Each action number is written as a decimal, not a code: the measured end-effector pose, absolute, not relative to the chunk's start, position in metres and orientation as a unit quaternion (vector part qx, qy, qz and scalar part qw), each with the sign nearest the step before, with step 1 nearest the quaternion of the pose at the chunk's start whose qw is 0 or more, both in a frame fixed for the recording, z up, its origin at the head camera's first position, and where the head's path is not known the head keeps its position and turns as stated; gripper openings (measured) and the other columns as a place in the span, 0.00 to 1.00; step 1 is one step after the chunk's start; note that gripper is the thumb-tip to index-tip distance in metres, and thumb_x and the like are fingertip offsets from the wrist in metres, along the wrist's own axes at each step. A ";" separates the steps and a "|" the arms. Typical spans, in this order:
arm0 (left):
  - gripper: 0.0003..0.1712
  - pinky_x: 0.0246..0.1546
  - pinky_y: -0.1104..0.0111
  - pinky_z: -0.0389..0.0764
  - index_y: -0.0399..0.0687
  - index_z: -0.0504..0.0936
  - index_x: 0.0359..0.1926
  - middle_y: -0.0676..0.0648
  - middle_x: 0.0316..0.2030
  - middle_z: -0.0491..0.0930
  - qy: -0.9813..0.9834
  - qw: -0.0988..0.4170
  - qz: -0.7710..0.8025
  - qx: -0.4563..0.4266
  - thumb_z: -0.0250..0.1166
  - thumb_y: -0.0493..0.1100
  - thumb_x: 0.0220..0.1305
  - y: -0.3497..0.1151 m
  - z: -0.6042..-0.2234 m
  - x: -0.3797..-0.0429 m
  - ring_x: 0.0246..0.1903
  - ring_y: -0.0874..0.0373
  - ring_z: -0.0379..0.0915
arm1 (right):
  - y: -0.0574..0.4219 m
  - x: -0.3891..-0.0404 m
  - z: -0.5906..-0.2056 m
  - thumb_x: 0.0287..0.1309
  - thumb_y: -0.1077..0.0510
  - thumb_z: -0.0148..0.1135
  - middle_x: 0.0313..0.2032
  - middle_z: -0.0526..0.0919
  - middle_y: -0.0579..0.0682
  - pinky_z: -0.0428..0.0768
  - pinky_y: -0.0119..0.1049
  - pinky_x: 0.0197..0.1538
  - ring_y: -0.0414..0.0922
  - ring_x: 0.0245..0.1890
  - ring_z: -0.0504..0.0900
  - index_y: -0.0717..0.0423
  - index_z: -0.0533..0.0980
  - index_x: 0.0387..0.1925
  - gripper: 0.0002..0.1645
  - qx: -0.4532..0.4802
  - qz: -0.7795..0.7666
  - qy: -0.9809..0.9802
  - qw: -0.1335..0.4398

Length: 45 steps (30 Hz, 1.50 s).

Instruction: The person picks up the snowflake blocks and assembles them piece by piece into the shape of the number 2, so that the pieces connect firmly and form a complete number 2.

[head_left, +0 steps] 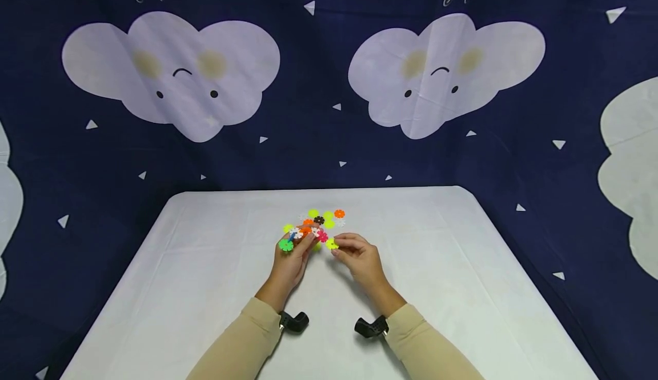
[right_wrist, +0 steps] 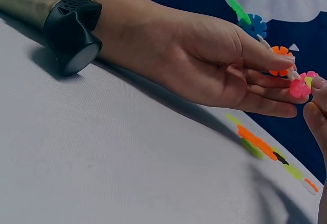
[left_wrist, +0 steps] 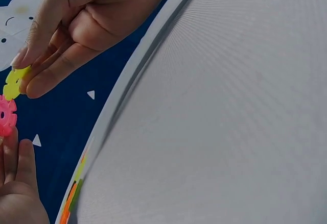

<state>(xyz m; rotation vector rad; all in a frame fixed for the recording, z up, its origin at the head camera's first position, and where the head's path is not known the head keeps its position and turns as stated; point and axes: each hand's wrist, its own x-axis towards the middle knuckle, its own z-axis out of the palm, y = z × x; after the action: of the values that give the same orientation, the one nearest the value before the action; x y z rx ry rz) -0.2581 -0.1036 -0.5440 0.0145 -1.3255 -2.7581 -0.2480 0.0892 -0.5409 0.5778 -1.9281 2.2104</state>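
Note:
My left hand (head_left: 289, 264) grips a chain of linked plastic snowflake discs over the table. From its far end run a green disc (head_left: 286, 245), a blue disc (right_wrist: 254, 26), a white one, an orange disc (right_wrist: 280, 67), another white one and a pink disc (right_wrist: 299, 89). Between thumb and fingers, my right hand (head_left: 364, 261) pinches a yellow snowflake disc (left_wrist: 15, 82). In the left wrist view its edge meets the rim of the pink disc (left_wrist: 6, 116). Whether the two are slotted together I cannot tell.
Loose snowflake discs lie on the white table (head_left: 216, 288) beyond the hands, among them an orange one (head_left: 339, 214), a black one (head_left: 319, 220) and several yellow ones. A dark blue cloth (head_left: 308, 83) with clouds hangs behind the table's far edge.

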 end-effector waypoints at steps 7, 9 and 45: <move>0.19 0.61 0.55 0.80 0.27 0.79 0.58 0.36 0.54 0.83 -0.424 0.040 -0.904 -0.014 0.70 0.28 0.69 -0.103 -0.545 -0.258 0.54 0.47 0.83 | 0.090 -0.248 -0.543 0.60 0.75 0.73 0.56 0.83 0.64 0.86 0.38 0.54 0.50 0.52 0.86 0.72 0.85 0.49 0.15 0.180 0.748 -0.635 0.067; 0.18 0.61 0.55 0.80 0.28 0.79 0.58 0.37 0.54 0.83 -0.430 0.043 -0.902 -0.018 0.69 0.28 0.69 -0.103 -0.545 -0.257 0.55 0.47 0.83 | 0.090 -0.247 -0.543 0.60 0.75 0.72 0.56 0.84 0.64 0.86 0.38 0.54 0.50 0.52 0.86 0.72 0.85 0.50 0.16 0.179 0.750 -0.634 0.066; 0.26 0.62 0.59 0.79 0.18 0.71 0.65 0.25 0.61 0.77 -0.489 0.068 -0.864 -0.104 0.66 0.29 0.73 -0.104 -0.546 -0.254 0.61 0.44 0.78 | 0.082 -0.244 -0.548 0.60 0.75 0.72 0.54 0.85 0.64 0.86 0.38 0.54 0.49 0.52 0.86 0.76 0.84 0.49 0.15 0.135 0.786 -0.600 0.065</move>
<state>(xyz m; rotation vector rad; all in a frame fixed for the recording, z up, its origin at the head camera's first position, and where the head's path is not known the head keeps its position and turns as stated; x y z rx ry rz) -0.2544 -0.1035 -0.5457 -0.3122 -1.4715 -2.6014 -0.2443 0.0824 -0.5480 0.4088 -1.8110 2.3713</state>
